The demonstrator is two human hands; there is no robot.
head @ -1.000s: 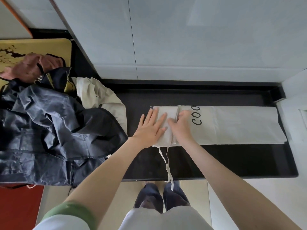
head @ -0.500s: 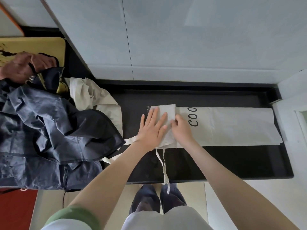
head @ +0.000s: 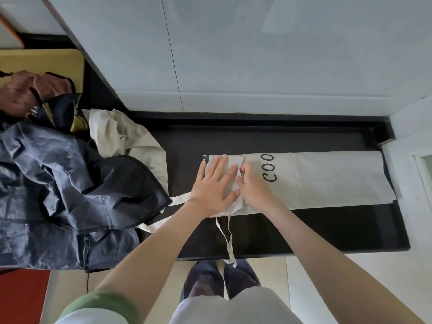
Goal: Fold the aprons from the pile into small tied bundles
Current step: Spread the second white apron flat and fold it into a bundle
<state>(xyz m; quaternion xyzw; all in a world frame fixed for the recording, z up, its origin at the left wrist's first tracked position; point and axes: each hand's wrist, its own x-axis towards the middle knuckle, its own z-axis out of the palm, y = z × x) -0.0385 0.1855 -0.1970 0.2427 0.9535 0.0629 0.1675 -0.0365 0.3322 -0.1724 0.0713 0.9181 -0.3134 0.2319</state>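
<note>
Pressing down, the left hand [head: 214, 185] lies flat with fingers spread on the folded end of the cream apron [head: 327, 176]. The right hand [head: 256, 188] touches it, fingers curled at the fold's edge. Whether they pinch cloth I can't tell. The apron is a long strip on the black counter [head: 304, 230], running rightward beyond the right hand, the nearer one, so I'd guess the next fold travels that way.

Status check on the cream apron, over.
Left hand flat, pressing the folded end of the cream apron. Right hand curled at the fold edge, hold unclear. Ties hang off the counter front; one strap trails toward the dark apron pile.
</note>
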